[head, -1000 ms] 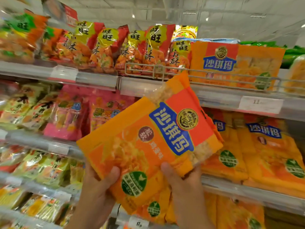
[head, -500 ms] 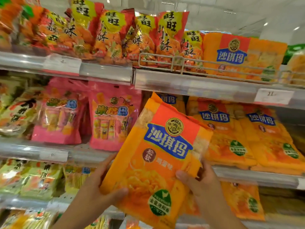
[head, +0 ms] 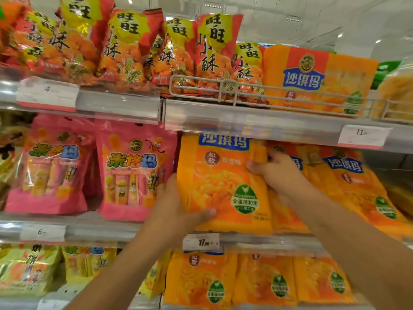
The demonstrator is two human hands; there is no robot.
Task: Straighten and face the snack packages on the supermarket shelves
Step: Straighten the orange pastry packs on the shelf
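An orange snack package (head: 220, 182) with a blue label and a green seal stands upright on the middle shelf (head: 257, 241), its top tucked under the shelf above. My left hand (head: 176, 211) grips its lower left corner, thumb across the front. My right hand (head: 272, 173) holds its upper right edge. More orange packages of the same kind (head: 355, 189) lean to its right, partly behind my right arm.
Pink snack bags (head: 131, 171) stand just left of the orange package. Red and yellow bags (head: 125, 48) fill the top shelf behind a wire rail (head: 245, 90). Another orange pack (head: 317, 79) sits at upper right. Orange packs (head: 257, 280) and yellow bags (head: 26, 267) fill the bottom shelf.
The orange package has gone from tilted in front of the shelves to upright on the middle shelf. Both hands moved up and forward with it; my right hand shifted to its upper edge.
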